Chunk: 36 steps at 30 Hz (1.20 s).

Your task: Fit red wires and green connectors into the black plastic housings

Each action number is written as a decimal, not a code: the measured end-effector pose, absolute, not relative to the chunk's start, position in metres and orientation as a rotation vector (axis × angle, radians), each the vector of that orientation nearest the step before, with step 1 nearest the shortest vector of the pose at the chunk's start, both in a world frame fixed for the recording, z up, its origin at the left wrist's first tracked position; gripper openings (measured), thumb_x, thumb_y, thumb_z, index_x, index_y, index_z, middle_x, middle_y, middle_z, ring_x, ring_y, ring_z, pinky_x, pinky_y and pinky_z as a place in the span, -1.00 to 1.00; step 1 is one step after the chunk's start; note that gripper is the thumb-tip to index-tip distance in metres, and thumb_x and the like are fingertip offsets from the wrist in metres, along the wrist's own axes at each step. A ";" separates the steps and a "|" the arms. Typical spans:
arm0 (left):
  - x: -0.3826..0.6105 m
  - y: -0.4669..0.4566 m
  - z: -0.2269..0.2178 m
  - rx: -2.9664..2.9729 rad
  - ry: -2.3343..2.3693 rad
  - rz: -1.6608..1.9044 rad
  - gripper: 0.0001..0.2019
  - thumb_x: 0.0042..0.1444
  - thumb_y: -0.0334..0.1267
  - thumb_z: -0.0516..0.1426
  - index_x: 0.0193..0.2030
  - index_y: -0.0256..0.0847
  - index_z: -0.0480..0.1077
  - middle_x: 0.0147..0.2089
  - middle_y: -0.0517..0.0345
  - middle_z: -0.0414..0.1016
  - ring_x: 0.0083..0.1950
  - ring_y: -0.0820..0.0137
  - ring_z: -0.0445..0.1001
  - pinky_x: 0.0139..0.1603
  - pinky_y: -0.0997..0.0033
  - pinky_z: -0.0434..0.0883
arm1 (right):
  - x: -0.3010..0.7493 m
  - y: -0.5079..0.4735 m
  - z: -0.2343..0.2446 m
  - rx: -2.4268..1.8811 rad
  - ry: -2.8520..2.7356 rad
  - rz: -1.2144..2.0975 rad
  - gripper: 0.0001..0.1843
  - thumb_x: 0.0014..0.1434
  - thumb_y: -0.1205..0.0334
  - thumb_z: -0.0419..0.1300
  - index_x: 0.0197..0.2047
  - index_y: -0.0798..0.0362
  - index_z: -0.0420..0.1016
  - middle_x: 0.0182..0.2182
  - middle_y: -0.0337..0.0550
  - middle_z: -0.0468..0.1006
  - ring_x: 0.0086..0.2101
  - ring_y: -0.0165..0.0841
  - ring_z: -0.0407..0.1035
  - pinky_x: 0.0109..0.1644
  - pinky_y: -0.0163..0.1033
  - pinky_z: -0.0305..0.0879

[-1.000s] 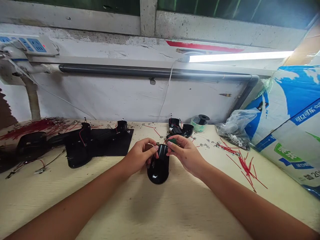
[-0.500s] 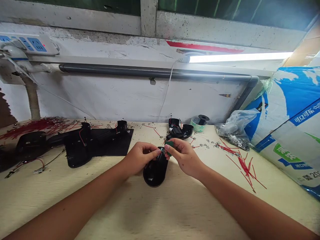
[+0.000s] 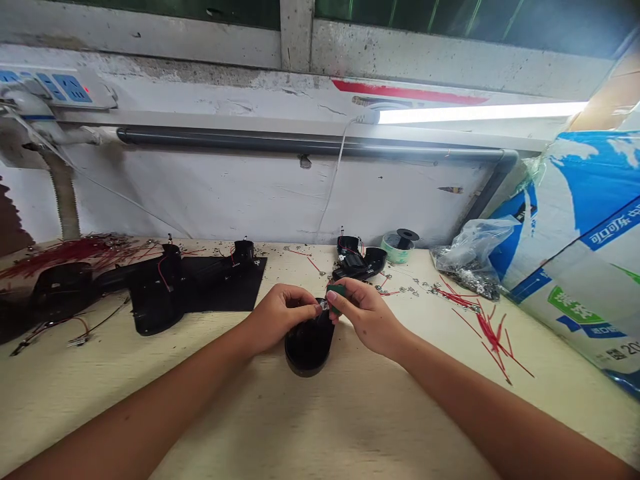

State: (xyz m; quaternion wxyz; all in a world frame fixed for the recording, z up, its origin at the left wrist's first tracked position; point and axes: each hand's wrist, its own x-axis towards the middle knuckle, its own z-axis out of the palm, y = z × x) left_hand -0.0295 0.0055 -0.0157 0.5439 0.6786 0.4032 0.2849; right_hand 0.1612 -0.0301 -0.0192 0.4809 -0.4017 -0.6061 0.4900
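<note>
A black rounded plastic housing (image 3: 307,350) is under my hands at the middle of the table. My left hand (image 3: 281,315) is closed, thumb and forefinger pinched at a small shiny metal-looking piece (image 3: 324,305) above the housing's far end. Between the thumb and fingers of my right hand (image 3: 369,312) is a small green piece (image 3: 336,299), whose kind I cannot make out. The green piece nearly meets the shiny one. My fingers hide part of the housing's far end.
More black housings with wires (image 3: 155,293) lie on the left, partly over a black mat (image 3: 247,287). Behind my hands is another black housing (image 3: 357,263), near a tape roll (image 3: 399,248). Red wires (image 3: 493,330), a plastic bag of small parts (image 3: 473,257) and a blue-white package (image 3: 575,267) occupy the right.
The housing has tilted slightly, so its near end looks darker and hollow. The green piece has turned a little toward my left fingertips. Both hands remain in nearly the same place.
</note>
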 end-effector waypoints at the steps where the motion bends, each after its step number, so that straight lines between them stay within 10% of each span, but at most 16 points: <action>1: -0.029 0.006 -0.016 1.613 0.956 0.674 -0.76 0.03 -0.09 0.25 -0.38 -0.25 0.58 -0.55 0.27 0.42 -0.55 0.63 0.22 -0.52 0.60 0.19 | 0.161 -0.031 -0.019 -0.978 -1.469 1.207 -0.64 0.21 -0.06 0.27 -0.31 0.10 0.42 -0.44 -0.21 0.42 -0.42 -0.41 0.33 -0.28 -0.25 0.30; 15: -0.029 0.008 -0.020 1.583 0.902 0.730 -0.78 -0.02 -0.13 0.29 -0.40 -0.28 0.57 -0.41 0.14 0.56 -0.37 0.51 0.42 -0.36 0.58 0.31 | 0.164 -0.027 -0.023 -1.029 -1.526 1.284 -0.58 0.16 -0.10 0.30 -0.43 0.12 0.48 -0.50 -0.15 0.50 -0.45 -0.38 0.40 -0.34 -0.26 0.32; 36: -0.030 0.004 -0.018 1.601 0.878 0.632 -0.77 0.05 -0.09 0.26 -0.37 -0.24 0.55 -0.56 0.31 0.38 -0.59 0.68 0.13 -0.55 0.62 0.11 | 0.160 -0.032 -0.018 -1.020 -1.314 1.438 -0.55 -0.03 -0.09 0.43 -0.51 0.12 0.42 -0.57 -0.24 0.38 -0.54 -0.45 0.29 -0.48 -0.31 0.29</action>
